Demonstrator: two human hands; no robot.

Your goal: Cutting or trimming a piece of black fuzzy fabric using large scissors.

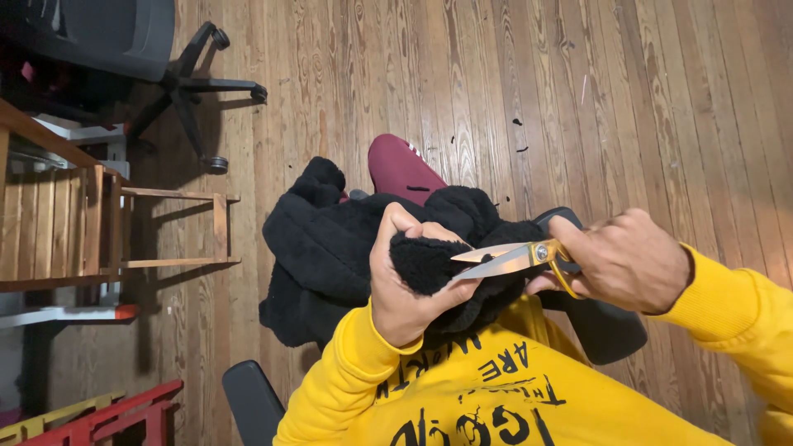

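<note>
No packages, labels, signs or screens in view.

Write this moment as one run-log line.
left hand: pinching black fleece garment | right hand: holding scissors, blades open at fleece | setting: wooden floor

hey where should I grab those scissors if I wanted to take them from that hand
Probably the closed part of the blades just ahead of the pivot, coming from above. On the scissors the yellow handles are filled by the right hand, and the open tips point at the left hand pinching the black fleece.
</note>
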